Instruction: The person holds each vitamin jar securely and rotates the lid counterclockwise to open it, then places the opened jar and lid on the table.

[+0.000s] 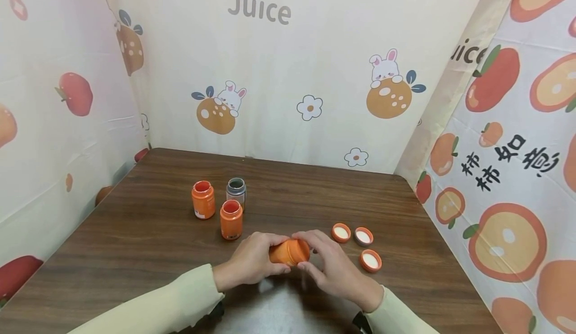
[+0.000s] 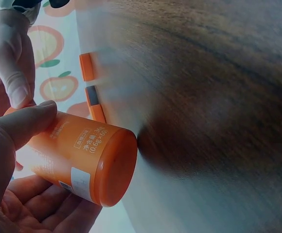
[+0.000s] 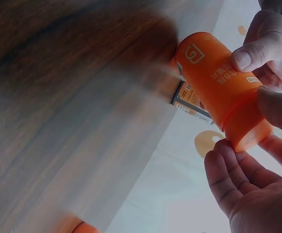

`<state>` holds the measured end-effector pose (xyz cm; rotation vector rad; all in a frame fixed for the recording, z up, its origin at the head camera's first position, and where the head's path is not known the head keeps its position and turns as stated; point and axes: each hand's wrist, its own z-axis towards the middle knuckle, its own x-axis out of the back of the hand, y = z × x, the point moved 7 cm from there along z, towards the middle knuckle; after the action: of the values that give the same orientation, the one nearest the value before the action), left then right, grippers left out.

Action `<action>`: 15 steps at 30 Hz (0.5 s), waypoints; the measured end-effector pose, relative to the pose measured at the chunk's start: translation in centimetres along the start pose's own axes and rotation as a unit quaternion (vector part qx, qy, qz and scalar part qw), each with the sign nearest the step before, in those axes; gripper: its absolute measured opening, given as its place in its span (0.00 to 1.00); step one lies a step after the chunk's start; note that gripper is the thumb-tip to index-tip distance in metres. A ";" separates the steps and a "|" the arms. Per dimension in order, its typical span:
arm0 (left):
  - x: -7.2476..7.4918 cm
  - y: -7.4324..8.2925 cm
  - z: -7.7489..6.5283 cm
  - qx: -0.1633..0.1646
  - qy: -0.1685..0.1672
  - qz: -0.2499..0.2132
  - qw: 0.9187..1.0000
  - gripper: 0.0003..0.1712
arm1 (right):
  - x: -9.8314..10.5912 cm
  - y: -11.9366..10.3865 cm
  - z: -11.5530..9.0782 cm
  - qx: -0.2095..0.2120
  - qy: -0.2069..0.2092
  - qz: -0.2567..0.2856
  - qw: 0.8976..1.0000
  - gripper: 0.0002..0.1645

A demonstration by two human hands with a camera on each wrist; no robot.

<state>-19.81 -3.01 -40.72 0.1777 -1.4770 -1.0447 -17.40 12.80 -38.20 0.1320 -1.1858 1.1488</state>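
Note:
An orange bottle [image 1: 280, 255] lies tilted between both hands above the front of the table, its capped end toward the right. My left hand [image 1: 249, 260] grips the body, thumb on one side and fingers underneath; white print and a pale label show on it in the left wrist view. Around the orange cap [image 3: 250, 127], my right hand [image 1: 332, 265] curls its thumb and fingers. The cap sits on the bottle's neck. In the left wrist view the bottle's base [image 2: 117, 167] faces away from the left palm.
Two uncapped orange bottles [image 1: 204, 204] [image 1: 231, 224] and an uncapped grey bottle [image 1: 236, 189] stand at the left on the wooden table [image 1: 148, 224]. Three loose caps [image 1: 341, 232] [image 1: 363, 236] [image 1: 371, 260] lie white side up beyond the right hand. Printed curtains [image 1: 279, 74] surround the table.

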 end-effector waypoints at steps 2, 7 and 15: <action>0.0 0.0 0.0 -0.001 0.000 -0.001 1.000 0.30 | 0.0 -0.1 0.0 0.001 -0.003 -0.004 1.000 0.35; 0.1 -0.1 0.0 -0.001 0.003 0.002 1.000 0.30 | 0.2 -0.2 0.1 0.010 -0.002 -0.022 1.000 0.39; 0.0 -0.3 0.0 0.001 0.004 -0.001 1.000 0.30 | 0.1 -0.2 0.0 0.010 0.002 -0.021 1.000 0.43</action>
<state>-19.91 -3.19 -40.92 0.1849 -1.4700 -1.0432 -17.30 12.75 -38.05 0.1689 -1.1632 1.1235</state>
